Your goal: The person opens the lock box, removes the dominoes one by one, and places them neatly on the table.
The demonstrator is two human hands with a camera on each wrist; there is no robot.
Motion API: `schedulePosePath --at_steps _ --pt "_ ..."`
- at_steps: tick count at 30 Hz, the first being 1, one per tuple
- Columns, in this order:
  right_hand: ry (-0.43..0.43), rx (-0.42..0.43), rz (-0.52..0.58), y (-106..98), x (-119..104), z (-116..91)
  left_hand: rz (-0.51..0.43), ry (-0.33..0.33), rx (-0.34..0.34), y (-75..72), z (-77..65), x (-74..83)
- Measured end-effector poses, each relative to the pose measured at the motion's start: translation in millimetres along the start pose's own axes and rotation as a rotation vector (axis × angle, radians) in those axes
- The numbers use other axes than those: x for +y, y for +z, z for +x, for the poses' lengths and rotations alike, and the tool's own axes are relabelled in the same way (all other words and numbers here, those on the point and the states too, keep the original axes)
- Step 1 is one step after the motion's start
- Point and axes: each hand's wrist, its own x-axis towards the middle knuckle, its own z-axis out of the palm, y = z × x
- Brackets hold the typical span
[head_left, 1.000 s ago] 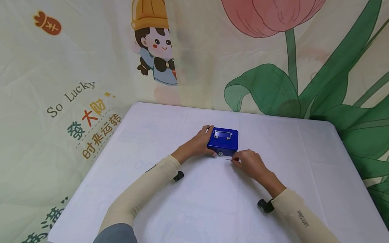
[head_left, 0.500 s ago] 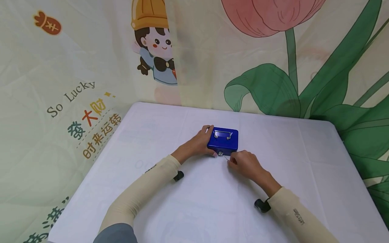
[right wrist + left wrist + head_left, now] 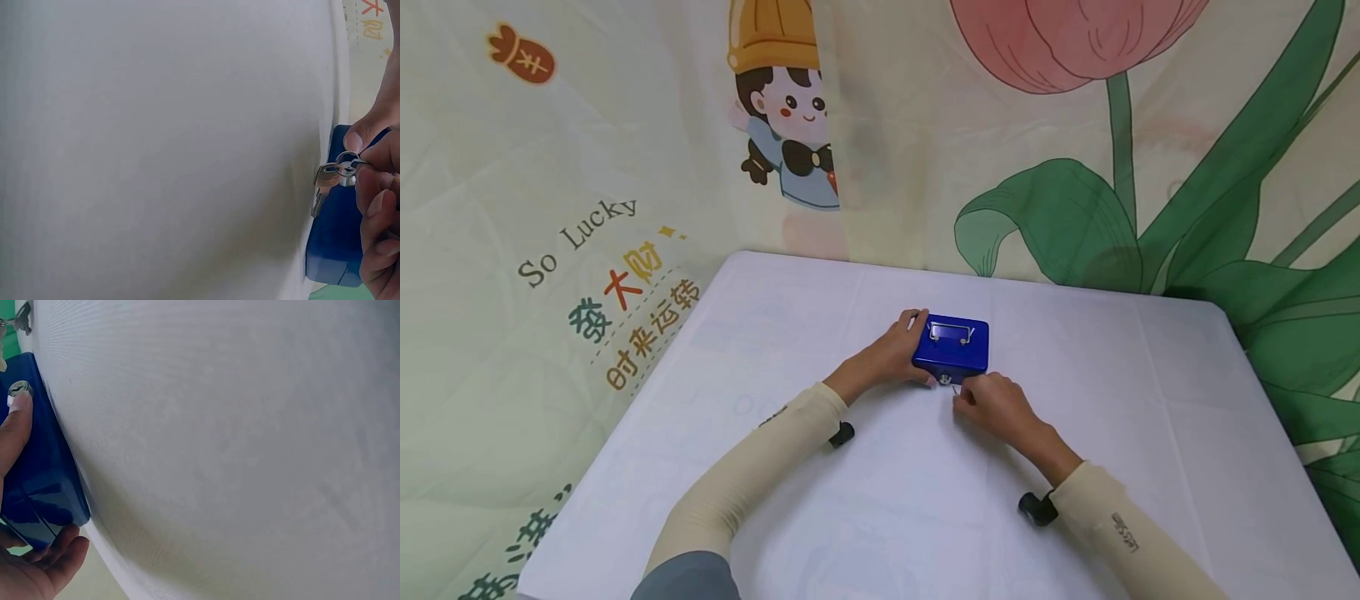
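A small blue cash box (image 3: 951, 350) with a wire handle (image 3: 951, 333) folded on its lid sits on the table, its lid down. My left hand (image 3: 897, 350) grips its left side. In the left wrist view the left thumb (image 3: 17, 425) lies on the front beside the round lock (image 3: 20, 387). My right hand (image 3: 1000, 407) is at the box's front right corner, pinching a key. Most of that key is hidden by the fingers. From it hang a metal ring (image 3: 347, 156) and a second key (image 3: 321, 189), in front of the lock in the right wrist view.
A white-covered table (image 3: 880, 500) lies under the box, its far edge behind it. Beyond hangs a printed cloth (image 3: 895, 125) with a tulip and a cartoon figure. A black wrist camera (image 3: 1037, 508) is strapped below the right sleeve.
My right hand has moved left along the box's front, bringing the pinched key closer to the lock. The left hand and the box have stayed in place.
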Motion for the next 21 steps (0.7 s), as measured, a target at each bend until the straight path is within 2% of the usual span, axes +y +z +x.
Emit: schedulePosePath --at_steps 21 --pt "0.006 0.079 -0.014 13 -12 4 -0.01 0.029 0.006 -0.3 -3.4 -1.7"
